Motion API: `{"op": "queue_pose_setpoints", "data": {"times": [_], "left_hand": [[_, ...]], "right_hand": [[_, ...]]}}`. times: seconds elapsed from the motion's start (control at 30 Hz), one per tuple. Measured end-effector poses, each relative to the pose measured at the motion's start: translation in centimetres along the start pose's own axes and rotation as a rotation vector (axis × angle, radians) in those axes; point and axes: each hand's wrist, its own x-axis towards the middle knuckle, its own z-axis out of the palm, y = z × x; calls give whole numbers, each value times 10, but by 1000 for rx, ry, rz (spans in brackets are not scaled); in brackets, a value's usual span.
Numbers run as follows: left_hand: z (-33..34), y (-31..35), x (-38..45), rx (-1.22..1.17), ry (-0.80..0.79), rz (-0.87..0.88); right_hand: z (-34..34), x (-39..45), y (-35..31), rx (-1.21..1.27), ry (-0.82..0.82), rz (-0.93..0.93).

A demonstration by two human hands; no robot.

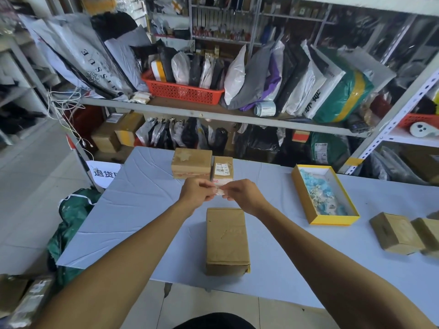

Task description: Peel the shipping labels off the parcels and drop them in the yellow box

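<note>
Label scrap [220,191] between both grips.

Both arms extend forward, forearms converging. Left hand [196,192] and right hand [242,194] meet at mid-height, raised, fingertips facing each other. Fingers of both hands curl inward, pinching a small scrap [220,191] between them.

Bare forearms without sleeves, hands [221,194] ungloved, dark garment at the waist.

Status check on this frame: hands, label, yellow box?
Both hands, left and right, pinching a peeled label above the table. Yellow box open to the right. Path clear.
</note>
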Motion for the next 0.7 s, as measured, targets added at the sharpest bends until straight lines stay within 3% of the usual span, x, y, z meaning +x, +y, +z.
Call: {"op": "queue_pose_setpoints", "data": {"times": [0.33,0.7], "left_hand": [[14,11,-8,212,-24,109],[10,12,-12,297,-89,228]], "right_hand": [[0,-2,-4,-2,76,83],[5,-1,5,233,154,176]]}}
